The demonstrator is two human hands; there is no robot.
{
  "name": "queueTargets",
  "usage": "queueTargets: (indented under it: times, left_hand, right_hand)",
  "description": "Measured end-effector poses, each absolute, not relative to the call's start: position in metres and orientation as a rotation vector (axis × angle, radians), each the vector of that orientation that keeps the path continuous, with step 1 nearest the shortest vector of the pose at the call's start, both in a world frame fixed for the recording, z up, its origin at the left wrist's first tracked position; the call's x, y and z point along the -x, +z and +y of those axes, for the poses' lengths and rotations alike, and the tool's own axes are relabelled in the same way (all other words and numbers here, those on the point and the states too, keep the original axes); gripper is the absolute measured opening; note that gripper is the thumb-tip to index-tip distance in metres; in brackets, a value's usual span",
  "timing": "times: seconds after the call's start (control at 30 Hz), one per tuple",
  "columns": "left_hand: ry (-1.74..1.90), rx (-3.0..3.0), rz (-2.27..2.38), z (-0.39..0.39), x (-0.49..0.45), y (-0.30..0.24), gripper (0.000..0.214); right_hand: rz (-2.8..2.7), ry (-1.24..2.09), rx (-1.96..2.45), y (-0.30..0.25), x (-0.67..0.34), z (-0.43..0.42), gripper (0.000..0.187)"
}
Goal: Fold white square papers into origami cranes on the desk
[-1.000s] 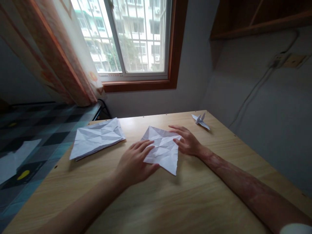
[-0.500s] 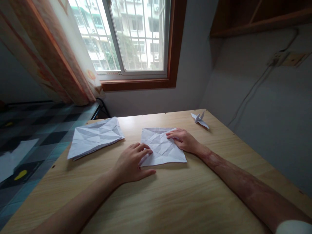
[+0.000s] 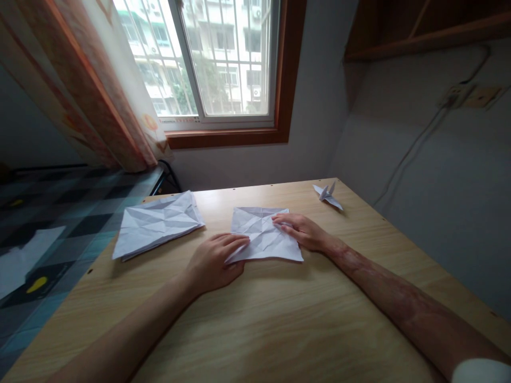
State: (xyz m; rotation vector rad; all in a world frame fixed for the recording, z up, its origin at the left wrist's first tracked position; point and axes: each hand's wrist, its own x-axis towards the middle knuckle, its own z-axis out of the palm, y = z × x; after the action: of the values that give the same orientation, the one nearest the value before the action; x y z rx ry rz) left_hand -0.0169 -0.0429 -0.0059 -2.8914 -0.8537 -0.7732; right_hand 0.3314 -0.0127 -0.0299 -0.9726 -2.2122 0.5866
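1. Much of the surface shows its wood grain nearest the person, which looks like room enough for drawing the elbows back
2. Left hand: fingers lie together over the near left corner of the paper, thumb at the near edge (whether it truly pinches, I cannot tell)
3. Creased sheet: it lies between the two hands, near edge towards the person; light, even pressure along the old creases would probably serve best, with one corner held so nothing skids
4. Right hand: loosely spread, gripping nothing, fingers resting on the sheet's right side; a flat touch there should spare the paper new wrinkles
5. Stack of creased paper: well left of the sheet, near the left edge, so leftward sweeps seem best kept short
6. Folded paper bird: near the far right corner, apart from the right hand; reaching that way calls for care
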Motion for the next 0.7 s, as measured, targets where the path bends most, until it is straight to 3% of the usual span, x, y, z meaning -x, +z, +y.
queueTargets:
  times: [0.23,0.43,0.7]
  left_hand:
    - [-0.845,2.862,-0.778,-0.044,0.017,-0.006,0.019]
    - [-1.16,2.721,-1.042,-0.048,0.019,-0.009,0.012]
    - [-1.443,2.639,-1.214,-0.048,0.022,-0.008,0.014]
  right_hand:
    - [-2.354,0.505,0.847,-0.015,-0.33,-0.02,0.058]
    - [-2.218,0.719,0.7,-0.015,-0.336,-0.023,0.086]
    - [-2.11,0.776,0.69,-0.022,-0.339,-0.026,0.085]
